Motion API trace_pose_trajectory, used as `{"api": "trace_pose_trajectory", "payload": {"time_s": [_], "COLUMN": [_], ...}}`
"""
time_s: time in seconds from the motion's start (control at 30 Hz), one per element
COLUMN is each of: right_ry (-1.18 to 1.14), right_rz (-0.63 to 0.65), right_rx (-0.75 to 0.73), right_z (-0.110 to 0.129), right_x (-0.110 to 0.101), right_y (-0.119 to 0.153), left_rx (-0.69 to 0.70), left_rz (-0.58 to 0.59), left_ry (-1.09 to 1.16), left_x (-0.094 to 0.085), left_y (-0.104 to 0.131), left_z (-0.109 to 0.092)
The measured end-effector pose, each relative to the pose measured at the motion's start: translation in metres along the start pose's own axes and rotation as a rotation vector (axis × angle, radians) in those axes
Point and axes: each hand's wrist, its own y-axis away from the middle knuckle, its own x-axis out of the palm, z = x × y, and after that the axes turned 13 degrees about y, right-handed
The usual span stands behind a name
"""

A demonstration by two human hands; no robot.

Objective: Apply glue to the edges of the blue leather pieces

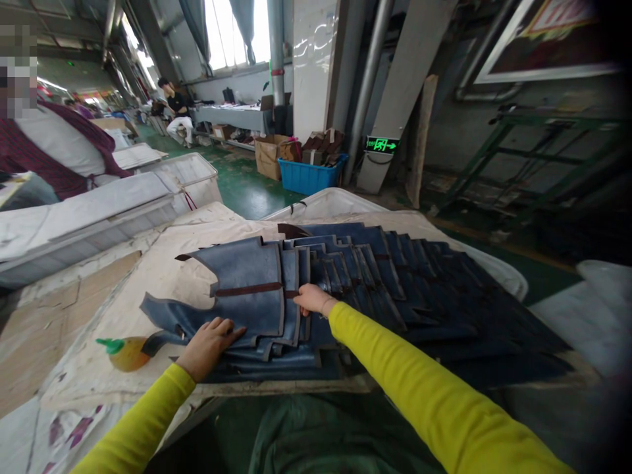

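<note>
Blue leather-like panels (pixel 251 266) with dark edges lie overlapped in a long fanned row across the cloth-covered table. A dark brown strip (pixel 249 289) runs across the leftmost panel. My left hand (pixel 210 345) rests on the near side of that panel, its fingers stretched out flat. My right hand (pixel 313 299) is closed at the right edge of the left group of panels, beside the end of the brown strip, pinching a panel edge; its fingertips are partly hidden. Left of my left hand lies a yellow squeeze bottle (pixel 127 354) with a green cap, on its side.
Beyond the table stand a blue crate (pixel 311 176) filled with brown pieces and a cardboard box (pixel 270 158). White bins (pixel 113 207) line the left, where a person in a checked shirt (pixel 64 148) stands. Another person (pixel 176 112) sits farther back.
</note>
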Motion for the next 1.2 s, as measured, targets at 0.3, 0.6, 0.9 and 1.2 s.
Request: {"api": "trace_pose_trajectory", "payload": {"time_s": [0.3,0.6,0.9,1.2], "right_ry": [0.021,0.040,0.206,0.317], "right_rz": [-0.326,-0.354,-0.359,-0.311], "right_rx": [-0.051,-0.064,-0.051,0.035], "right_z": [0.018,0.064,0.029,0.021], "right_x": [-0.053,-0.022,-0.027,-0.025], "right_y": [-0.017,-0.050,-0.025,-0.033], "left_rx": [-0.012,-0.039,-0.080,-0.133], "left_rz": [0.029,0.019,0.015,0.053], "left_ry": [0.037,0.048,0.123,0.182], "left_x": [0.007,0.013,0.018,0.010], "left_y": [-0.001,0.002,-0.001,-0.005], "left_z": [-0.003,-0.006,-0.006,-0.011]}}
